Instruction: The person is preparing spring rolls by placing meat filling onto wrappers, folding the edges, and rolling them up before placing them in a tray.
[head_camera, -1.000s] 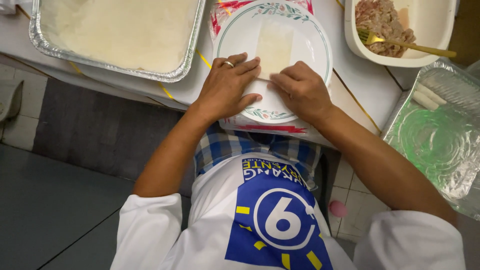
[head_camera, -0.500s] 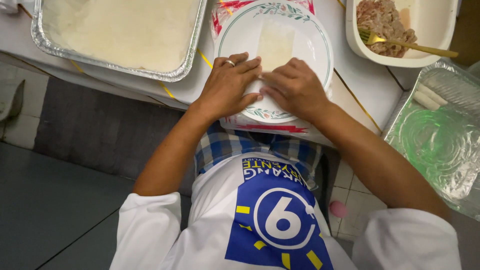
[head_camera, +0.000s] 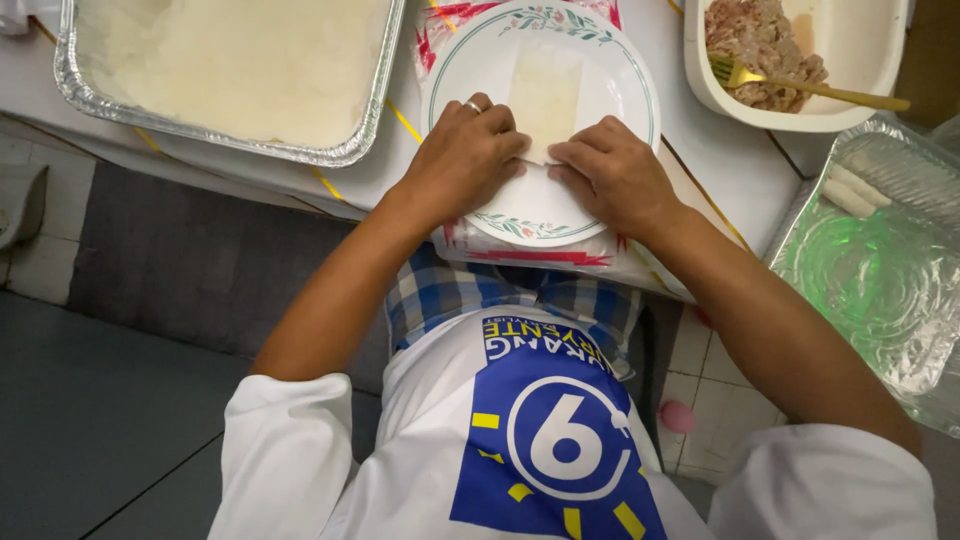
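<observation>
**A:** Head view, near edge first. What's the floor and surface?

**B:** Grey floor (head_camera: 110, 420) lower left, white tiles (head_camera: 715, 400) lower right, with a small pink ball (head_camera: 677, 416) on them. Above that, a white table (head_camera: 745, 170) with yellow lines across it.

**A:** Hands?

**B:** Both on a round white plate (head_camera: 540, 205) with a floral rim, at the table's near edge. The plate sits on a red-and-white plastic packet (head_camera: 540, 258). Left hand (head_camera: 465, 160) has a ring, fingers curled and pressed together, tips down on the near end of a pale wrapper (head_camera: 545, 95). Right hand (head_camera: 612, 175) mirrors it, fingers bunched, pinching the same near edge. Fingertips of the two hands are just apart.

**A:** Wrapper position?

**B:** Lying flat in the plate's middle, long side running away from the person. Can't tell if anything is inside the fold; the hands cover it.

**A:** Containers?

**B:** Right side, foil tray (head_camera: 880, 290), shiny and mostly bare, with a few pale rolls (head_camera: 850, 190) at its far corner. Far right, a white dish (head_camera: 860, 60) holding minced meat (head_camera: 760, 45) on its left side, with a gold fork (head_camera: 800, 85) resting in it, handle pointing right. Far left, a large foil pan (head_camera: 345, 150) filled with a pale flat layer (head_camera: 230, 60), probably stacked wrappers.
</observation>
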